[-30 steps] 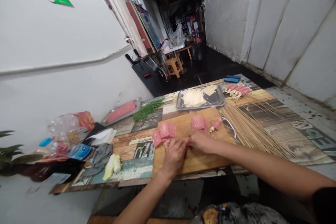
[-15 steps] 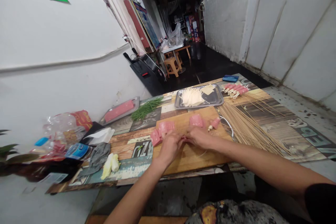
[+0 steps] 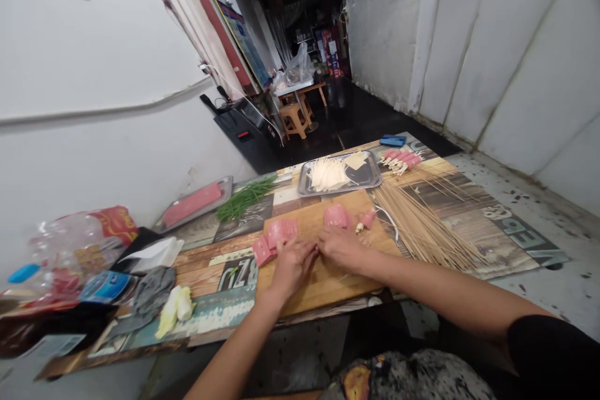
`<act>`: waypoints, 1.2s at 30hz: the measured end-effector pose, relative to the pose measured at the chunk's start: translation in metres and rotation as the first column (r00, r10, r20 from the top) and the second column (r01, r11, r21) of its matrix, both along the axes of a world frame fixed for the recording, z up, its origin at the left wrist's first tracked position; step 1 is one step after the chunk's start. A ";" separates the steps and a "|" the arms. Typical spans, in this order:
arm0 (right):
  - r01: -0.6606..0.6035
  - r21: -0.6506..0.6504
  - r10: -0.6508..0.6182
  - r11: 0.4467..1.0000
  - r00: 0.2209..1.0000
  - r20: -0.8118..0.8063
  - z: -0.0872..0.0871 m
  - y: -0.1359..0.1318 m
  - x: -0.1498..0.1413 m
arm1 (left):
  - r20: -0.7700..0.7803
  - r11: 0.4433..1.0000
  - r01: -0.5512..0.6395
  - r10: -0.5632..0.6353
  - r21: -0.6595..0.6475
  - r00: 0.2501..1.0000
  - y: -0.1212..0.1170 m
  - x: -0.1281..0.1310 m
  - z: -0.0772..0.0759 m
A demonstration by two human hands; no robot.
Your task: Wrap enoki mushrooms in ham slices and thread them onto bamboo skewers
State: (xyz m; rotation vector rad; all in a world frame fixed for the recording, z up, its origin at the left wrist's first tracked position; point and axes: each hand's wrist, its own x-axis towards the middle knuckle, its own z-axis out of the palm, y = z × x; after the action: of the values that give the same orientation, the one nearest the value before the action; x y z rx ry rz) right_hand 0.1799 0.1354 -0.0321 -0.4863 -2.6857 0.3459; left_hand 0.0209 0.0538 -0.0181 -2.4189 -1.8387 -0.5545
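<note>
My left hand [image 3: 293, 262] and my right hand [image 3: 340, 251] meet over the middle of the wooden cutting board [image 3: 323, 290]. Their fingers are bent and pinched together on a small pink meat slice, mostly hidden beneath them. Left of my left hand lie flat pink meat slices [image 3: 282, 232], partly overlapping. Another stack of meat slices [image 3: 336, 216] sits just beyond my right hand. A finished-looking meat roll [image 3: 368, 219] with pale enoki ends rests at the board's right side.
Behind the board stands a metal tray [image 3: 375, 176] with enoki mushrooms [image 3: 328, 174]. Bamboo skewers [image 3: 422, 228] fan out on the right, near skewered rolls [image 3: 402, 159]. Green chives [image 3: 246, 197], a meat tray [image 3: 192, 205], a grey cloth [image 3: 152, 294] and cabbage leaves [image 3: 175, 309] lie left.
The view has shifted, so the table appears further left. Both hands stay together over the board, fingers slightly moved; the reddish bit between them shows less now.
</note>
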 end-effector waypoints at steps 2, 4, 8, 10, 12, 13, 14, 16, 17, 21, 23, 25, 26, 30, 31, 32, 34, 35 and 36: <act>-0.016 0.018 0.015 1.000 0.999 0.052 0.002 0.003 -0.003 | 0.007 0.997 -0.025 0.025 0.071 1.000 -0.003 0.001 -0.007; 0.007 0.040 -0.009 0.999 0.999 0.046 0.003 0.003 -0.002 | 0.010 0.992 -0.024 0.022 0.128 1.000 -0.005 0.002 -0.013; 0.147 0.087 -0.144 0.985 0.989 -0.037 0.005 -0.002 0.028 | -0.023 0.990 -0.020 0.024 0.136 0.999 -0.007 0.003 -0.016; 0.289 0.084 -0.284 0.954 0.957 -0.061 0.004 -0.001 0.058 | -0.021 0.991 -0.025 0.028 0.128 0.999 -0.008 0.002 -0.017; 0.481 0.080 -0.480 0.873 0.877 -0.033 0.002 0.004 0.092 | -0.006 0.992 -0.022 0.023 0.122 1.000 -0.008 0.001 -0.017; 0.547 0.085 -0.550 0.833 0.835 0.012 -0.001 0.007 0.108 | 0.004 0.993 -0.019 0.019 0.116 1.000 -0.008 0.001 -0.017; 0.589 0.092 -0.595 0.803 0.802 0.059 -0.004 0.010 0.121 | 0.015 0.994 -0.018 0.017 0.110 1.000 -0.008 0.001 -0.017; 0.619 0.068 -0.622 0.782 0.769 0.149 -0.010 0.015 0.140 | 0.030 0.995 -0.024 0.021 0.097 0.999 -0.008 0.003 -0.016; 0.619 0.035 -0.615 0.784 0.769 0.176 -0.013 0.017 0.145 | 0.031 0.995 -0.031 0.028 0.093 0.999 -0.008 0.005 -0.015; 0.598 -0.106 -0.586 0.795 0.801 0.120 -0.015 0.017 0.150 | -0.002 0.992 -0.087 0.087 0.090 0.996 -0.008 0.014 -0.011; 0.592 -0.119 -0.591 0.797 0.805 0.042 -0.010 0.013 0.153 | -0.012 0.989 -0.109 0.110 0.096 0.994 -0.009 0.017 -0.010; 0.583 -0.116 -0.590 0.805 0.807 -0.036 -0.003 0.006 0.157 | -0.013 0.988 -0.117 0.119 0.100 0.993 -0.010 0.018 -0.010; 0.569 -0.116 -0.579 0.814 0.812 -0.078 0.001 0.001 0.159 | -0.012 0.987 -0.120 0.122 0.104 0.992 -0.010 0.018 -0.011; 0.421 -0.186 -0.456 0.888 0.857 -0.240 0.017 -0.026 0.154 | -0.001 0.983 -0.138 0.139 0.124 0.990 -0.010 0.017 -0.013; 0.363 -0.220 -0.414 0.906 0.870 -0.268 0.018 -0.034 0.149 | 0.006 0.982 -0.142 0.142 0.123 0.990 -0.010 0.017 -0.013; 0.307 -0.255 -0.375 0.917 0.882 -0.285 0.018 -0.041 0.142 | 0.014 0.983 -0.144 0.143 0.118 0.990 -0.009 0.018 -0.013; 0.228 -0.313 -0.318 0.922 0.907 -0.275 0.011 -0.055 0.128 | 0.033 0.984 -0.144 0.141 0.104 0.989 -0.009 0.018 -0.012; 0.215 -0.335 -0.305 0.917 0.921 -0.244 0.006 -0.061 0.121 | 0.042 0.985 -0.142 0.139 0.096 0.989 -0.009 0.018 -0.012; 0.217 -0.352 -0.300 0.911 0.933 -0.201 0.000 -0.065 0.115 | 0.051 0.986 -0.142 0.138 0.090 0.989 -0.008 0.018 -0.012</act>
State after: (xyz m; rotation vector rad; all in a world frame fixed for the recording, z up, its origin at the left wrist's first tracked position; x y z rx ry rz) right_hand 0.2954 0.0701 -0.0324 -0.8295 -2.2876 0.7252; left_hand 0.0385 0.0456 -0.0302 -2.2146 -1.9348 -0.6711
